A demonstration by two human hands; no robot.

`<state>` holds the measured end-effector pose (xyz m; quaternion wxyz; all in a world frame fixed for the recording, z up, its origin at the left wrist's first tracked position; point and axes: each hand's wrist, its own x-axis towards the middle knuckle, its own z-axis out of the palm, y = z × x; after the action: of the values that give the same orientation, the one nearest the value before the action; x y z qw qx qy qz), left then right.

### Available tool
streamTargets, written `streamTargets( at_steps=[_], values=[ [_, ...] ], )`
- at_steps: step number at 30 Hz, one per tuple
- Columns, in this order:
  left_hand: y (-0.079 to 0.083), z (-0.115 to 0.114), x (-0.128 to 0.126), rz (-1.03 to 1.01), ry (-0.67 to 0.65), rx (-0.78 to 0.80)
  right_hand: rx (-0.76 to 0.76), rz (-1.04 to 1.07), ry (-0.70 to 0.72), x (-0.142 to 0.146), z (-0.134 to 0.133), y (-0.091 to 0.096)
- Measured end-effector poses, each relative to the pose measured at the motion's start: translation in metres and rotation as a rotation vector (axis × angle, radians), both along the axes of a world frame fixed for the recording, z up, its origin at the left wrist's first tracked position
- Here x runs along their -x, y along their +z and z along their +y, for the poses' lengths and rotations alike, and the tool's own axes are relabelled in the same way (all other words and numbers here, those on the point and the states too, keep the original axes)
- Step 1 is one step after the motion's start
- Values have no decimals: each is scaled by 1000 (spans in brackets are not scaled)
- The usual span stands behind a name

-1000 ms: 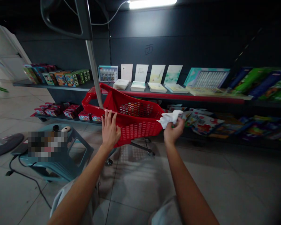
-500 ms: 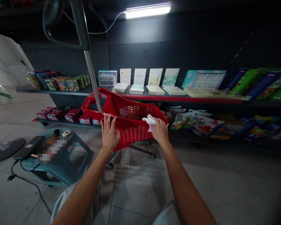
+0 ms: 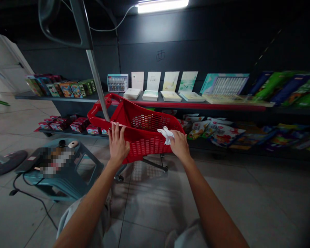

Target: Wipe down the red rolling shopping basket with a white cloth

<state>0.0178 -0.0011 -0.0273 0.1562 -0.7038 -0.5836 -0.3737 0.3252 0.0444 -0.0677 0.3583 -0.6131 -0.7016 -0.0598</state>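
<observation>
A shopping cart (image 3: 144, 148) stood before a shelf (image 3: 209, 107) holding notebooks (image 3: 150, 95), with a stool (image 3: 69, 184) to the cart's left.

Shop, stocked shelves (image 3: 222, 107), red shopping cart (image 3: 142, 146)

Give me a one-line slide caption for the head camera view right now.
Left hand on a red shopping cart, right hand holding a white cloth at its rim, beside stocked shelves.

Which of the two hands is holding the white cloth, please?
The right hand, farther from the handle of the red cart, holds the white cloth; the left hand rests on the cart without any cloth.
</observation>
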Motion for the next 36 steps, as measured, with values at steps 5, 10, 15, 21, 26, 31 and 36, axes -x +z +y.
streamTargets(
  at_steps=[5,10,15,21,26,31,36],
  values=[
    [-4,-1,3,31,15,21,-15,-16,10,-11,-8,-5],
    [-8,0,7,38,18,31,-17,-37,29,-19,-18,-4],
    [-12,2,10,9,14,48,-13,-70,44,-26,-32,1],
    [-12,-1,16,-11,-7,31,74,-103,35,-32,-51,7],
    [-11,-3,25,-70,-49,43,184,-146,71,-33,-71,22],
    [-12,-3,34,-154,-104,45,271,-201,133,-29,-97,35],
    [-11,1,47,-214,-172,60,343,-175,248,-6,-126,40]
  ],
)
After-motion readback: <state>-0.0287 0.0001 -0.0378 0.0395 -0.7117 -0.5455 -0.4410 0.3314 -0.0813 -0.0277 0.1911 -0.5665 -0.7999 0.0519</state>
